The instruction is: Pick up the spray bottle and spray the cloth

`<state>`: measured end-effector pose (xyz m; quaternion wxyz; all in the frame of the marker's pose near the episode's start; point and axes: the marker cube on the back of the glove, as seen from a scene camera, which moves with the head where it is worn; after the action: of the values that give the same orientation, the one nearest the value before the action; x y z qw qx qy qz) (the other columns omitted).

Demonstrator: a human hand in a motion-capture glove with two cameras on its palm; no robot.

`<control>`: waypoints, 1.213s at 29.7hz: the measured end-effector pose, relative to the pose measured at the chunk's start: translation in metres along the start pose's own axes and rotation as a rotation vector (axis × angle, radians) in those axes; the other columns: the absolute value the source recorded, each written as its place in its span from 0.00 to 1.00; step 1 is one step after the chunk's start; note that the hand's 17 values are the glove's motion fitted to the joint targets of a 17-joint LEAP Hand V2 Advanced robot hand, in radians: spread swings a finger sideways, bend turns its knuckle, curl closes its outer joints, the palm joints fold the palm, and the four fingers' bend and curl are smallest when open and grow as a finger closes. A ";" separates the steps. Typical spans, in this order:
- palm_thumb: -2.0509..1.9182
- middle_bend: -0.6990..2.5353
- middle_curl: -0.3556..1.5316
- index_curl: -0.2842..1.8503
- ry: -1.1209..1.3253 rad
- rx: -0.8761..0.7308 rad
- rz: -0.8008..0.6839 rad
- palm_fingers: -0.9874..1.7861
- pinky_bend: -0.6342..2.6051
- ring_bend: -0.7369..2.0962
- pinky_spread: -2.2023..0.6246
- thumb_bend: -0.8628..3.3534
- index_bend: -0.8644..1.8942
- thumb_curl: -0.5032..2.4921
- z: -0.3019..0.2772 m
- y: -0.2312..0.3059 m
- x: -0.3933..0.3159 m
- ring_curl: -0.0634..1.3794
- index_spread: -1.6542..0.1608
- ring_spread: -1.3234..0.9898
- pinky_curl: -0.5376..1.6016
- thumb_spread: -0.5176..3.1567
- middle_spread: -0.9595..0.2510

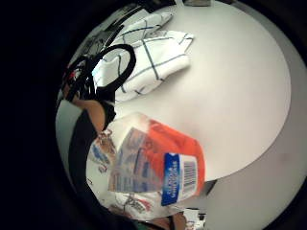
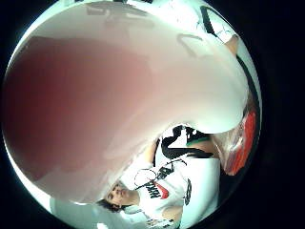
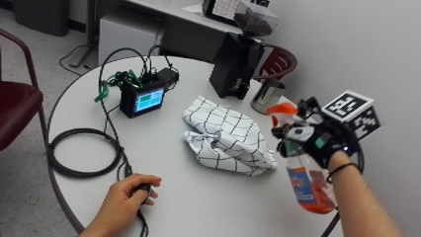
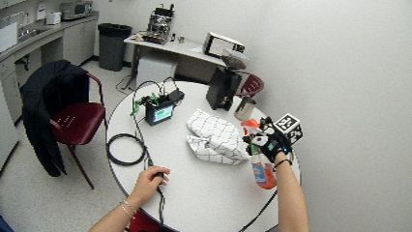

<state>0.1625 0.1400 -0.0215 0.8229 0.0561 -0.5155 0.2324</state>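
Office break room: round table (image 4: pixel 212 193), counter with microwave (image 4: pixel 76 8), coffee machine (image 4: pixel 159 20).

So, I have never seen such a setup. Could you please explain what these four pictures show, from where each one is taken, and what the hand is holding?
There is no robot here: a person sits at a round white table. The right hand wears a black glove with two small cameras on its palm.

The two round pictures come from those palm cameras, one beside the little finger, one beside the thumb. The other two come from a camera outside, one closer, one wider.

The gloved hand grips a spray bottle with orange liquid, lifted off the table, its nozzle towards the cloth. In the thumb-side picture the bottle fills most of the view because it is so close.

The white checked cloth lies crumpled at the middle of the table. Also there: a small screen device, a coiled black cable, a metal cup and a black box. The bare left hand rests on the table, on a cable.
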 end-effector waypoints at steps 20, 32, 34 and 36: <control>0.73 0.41 0.44 0.29 0.040 0.071 -0.119 0.80 0.27 0.48 0.77 0.20 0.36 0.33 -0.043 0.017 -0.090 0.33 0.79 0.52 0.41 0.41 0.72; 0.73 0.41 0.44 0.29 0.081 0.021 -0.075 0.80 0.27 0.48 0.77 0.20 0.36 0.33 -0.014 0.006 -0.090 0.34 0.79 0.52 0.42 0.41 0.73; 0.73 0.41 0.44 0.29 0.074 0.004 -0.068 0.80 0.27 0.48 0.77 0.20 0.36 0.33 -0.007 0.002 -0.082 0.34 0.79 0.52 0.42 0.41 0.73; 0.73 0.41 0.44 0.29 0.054 0.014 -0.086 0.80 0.27 0.48 0.77 0.20 0.36 0.33 -0.010 0.002 -0.085 0.33 0.79 0.52 0.42 0.41 0.73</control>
<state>0.1388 0.1177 -0.1010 0.8452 0.0778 -0.4887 0.2021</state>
